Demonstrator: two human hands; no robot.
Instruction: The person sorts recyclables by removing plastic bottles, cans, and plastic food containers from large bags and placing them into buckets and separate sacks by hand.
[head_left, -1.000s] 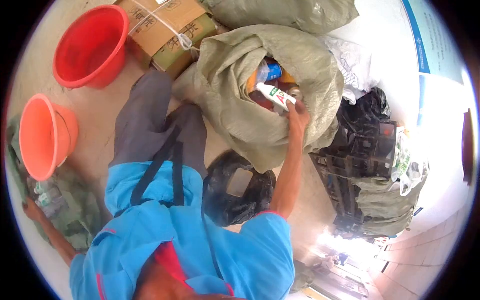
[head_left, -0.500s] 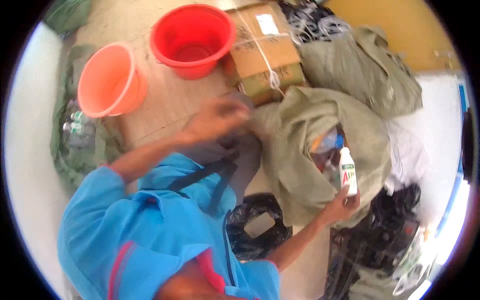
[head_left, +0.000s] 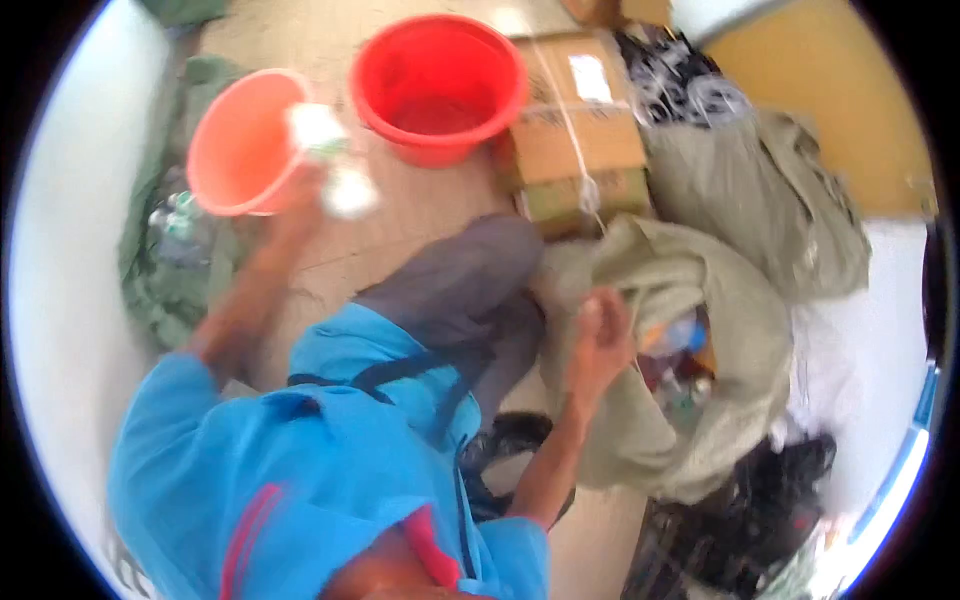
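Near pink bucket [head_left: 237, 140], blurred left hand [head_left: 303, 192]

My blue shirt [head_left: 290, 460] is matt cloth, like my dark grey trousers [head_left: 445, 275]. The round red bucket [head_left: 430, 70] is smooth, glossy plastic, the round pale-orange bucket [head_left: 235, 140] smooth plastic. The bulging olive-green sack [head_left: 740, 400] looks like dull, creased woven plastic, the rectangular brown box [head_left: 590, 140] matt cardboard, the crumpled black bag [head_left: 518, 428] shiny plastic. Blur hides the finish of the white shapes [head_left: 318, 128] by my left hand [head_left: 300, 190].
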